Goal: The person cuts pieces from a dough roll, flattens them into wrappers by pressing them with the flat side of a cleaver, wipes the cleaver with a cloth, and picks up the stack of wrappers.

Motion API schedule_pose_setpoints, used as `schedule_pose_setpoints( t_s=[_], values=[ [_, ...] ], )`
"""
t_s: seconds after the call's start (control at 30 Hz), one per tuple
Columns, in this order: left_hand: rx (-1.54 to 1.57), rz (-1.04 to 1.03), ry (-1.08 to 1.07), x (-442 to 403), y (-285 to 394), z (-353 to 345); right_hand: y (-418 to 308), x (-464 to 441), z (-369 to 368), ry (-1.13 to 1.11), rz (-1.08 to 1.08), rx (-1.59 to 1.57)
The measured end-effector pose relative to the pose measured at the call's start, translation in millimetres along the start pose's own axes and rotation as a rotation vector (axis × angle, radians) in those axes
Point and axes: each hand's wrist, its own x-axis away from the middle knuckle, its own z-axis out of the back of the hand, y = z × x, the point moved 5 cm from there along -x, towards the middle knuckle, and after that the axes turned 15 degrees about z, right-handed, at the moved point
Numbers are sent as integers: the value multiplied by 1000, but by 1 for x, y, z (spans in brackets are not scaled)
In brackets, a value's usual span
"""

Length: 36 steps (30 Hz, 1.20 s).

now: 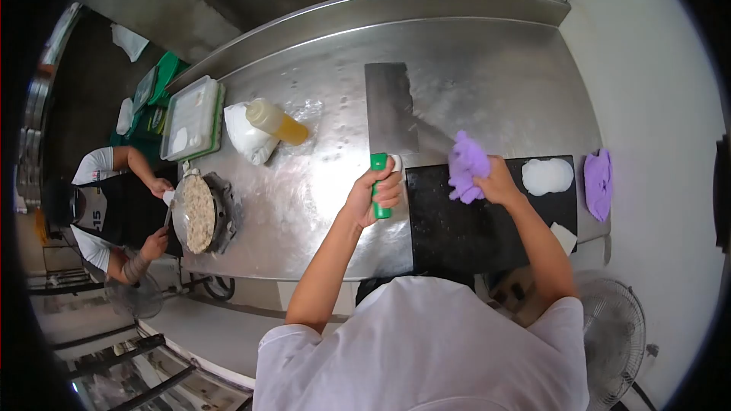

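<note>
Pointing toward the far side of the steel table (487, 76), a wide-bladed cleaver (390, 106) was held by its green handle (380, 161) in the left hand (367, 198). The fingers of that hand were curled around the handle and pressed close together. The blade was seen over the middle of the table; whether the metal beneath was touched by it could not be told.

To the right, a bunched purple cloth (467, 166) was grasped by the right hand (499, 181), its fingers bent into the fabric; their tips were partly hidden, so a pinch could not be told from a fuller grip. The cloth was held above the far part of a black board (464, 240), on which a rounded white item (548, 176) was placed at the far right. A second, folded purple cloth (598, 186) was set just beside the board, at the table's right edge.

On the left, a bottle of yellow liquid (280, 123) was leaned against a white bag (250, 138), near a plastic container (190, 118). Nearer, a food-filled pan (199, 217) was being tended by another person (114, 213).
</note>
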Motion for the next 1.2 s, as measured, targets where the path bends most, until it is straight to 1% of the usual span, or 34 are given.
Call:
schedule_pose_setpoints(
  t_s=[0.03,0.07,0.1,0.13,0.17,0.2,0.23,0.3,0.33,0.37,0.43,0.47,0.5,0.53,0.6,0.63,0.7,0.73,0.83,0.87,0.9,0.97,1.0,1.03,1.1,1.17,1.2],
  values=[
    [0,9,2,3,0,5,-12,2,-5,-122,157,65],
    [-64,8,59,6,0,10,-9,2,-8,-177,198,232],
    [-128,6,114,9,-1,13,-12,-1,-4,-174,194,232],
    [-205,-6,163,11,-3,12,-16,-8,1,-229,80,278],
    [-203,-2,163,12,-5,13,-20,-14,6,-285,-36,322],
    [-195,15,178,14,-8,16,-37,-26,15,-257,-119,253],
    [-190,27,194,15,-8,18,-33,-25,16,-257,-121,253],
    [-196,18,200,14,-6,18,-26,-31,11,-367,35,360],
    [-194,16,212,17,-7,20,-28,-29,6,-501,171,490],
    [-190,12,216,19,-7,21,-24,-31,6,-507,174,486],
    [-206,25,289,21,-7,27,-38,-45,10,-501,-45,287],
    [-199,29,288,21,-11,28,-44,-53,17,-377,-12,301],
    [-203,31,241,19,-12,26,-45,-53,15,-379,-12,304],
    [-212,19,195,17,-7,24,-47,-58,7,-466,80,348],
    [-203,11,245,18,-8,26,-51,-46,-9,-640,231,420],
    [-201,7,289,17,-8,27,-49,-47,-9,-641,221,417],
    [-159,14,304,17,-10,27,-33,-60,4,-467,-122,238],
    [-156,26,271,18,-11,25,-31,-60,3,-466,-120,238],
    [-163,38,226,20,-11,28,-52,-52,-19,-579,329,329],
    [-156,41,238,21,-12,30,-51,-53,-14,-650,294,400],
    [-152,43,246,21,-12,32,-57,-61,-8,-647,285,399],
    [-136,52,232,22,-15,32,-47,-74,7,-455,-139,129],
    [-153,51,230,22,-12,31,-42,-72,5,-482,-167,158],
    [-171,43,227,21,-7,29,-39,-73,5,-483,-155,163],
    [-185,43,235,25,-11,31,-48,-63,-10,-655,264,366],
    [-201,61,239,30,-19,32,-32,-68,-8,-695,261,372],
    [-199,62,236,31,-22,31,-43,-79,3,-587,35,198]
  ],
)
